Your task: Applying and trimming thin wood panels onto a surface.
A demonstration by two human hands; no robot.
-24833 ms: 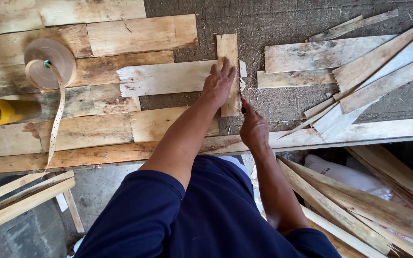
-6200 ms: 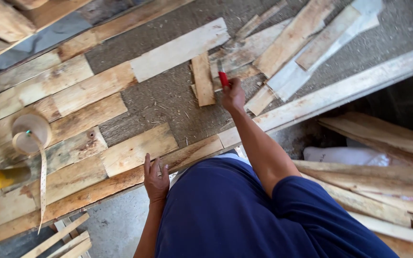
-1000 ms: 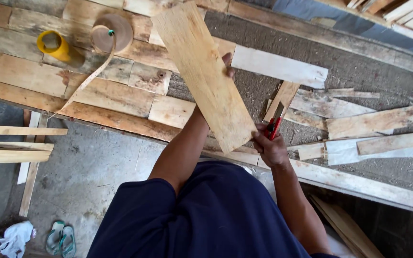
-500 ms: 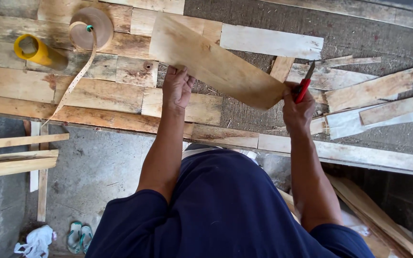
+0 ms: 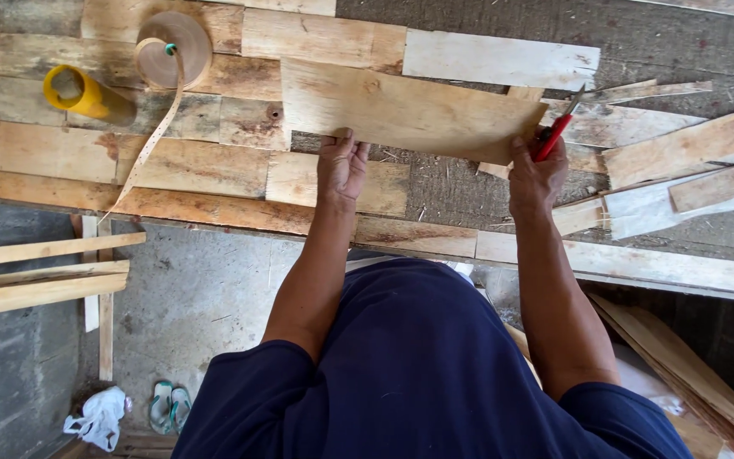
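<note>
A wide thin wood sheet (image 5: 401, 110) lies nearly flat over the grey work table, among other wooden pieces laid side by side. My left hand (image 5: 341, 166) presses on its near edge at the left. My right hand (image 5: 535, 174) grips the sheet's right end and also holds a red-handled cutter (image 5: 558, 132), blade pointing up and away. Pale wood pieces (image 5: 494, 59) lie just beyond the sheet.
A yellow roll (image 5: 82, 92) and a brown tape roll (image 5: 176, 47) with a loose strip sit at the upper left. Loose offcuts (image 5: 690, 161) pile up at the right. Long slats (image 5: 40, 276) lie low at the left. Sandals (image 5: 167, 406) and a white rag (image 5: 95, 418) lie on the floor.
The sheet has swung down from a raised tilt to lie almost level on the table. My left hand slid to its near edge; my right hand kept the right end.
</note>
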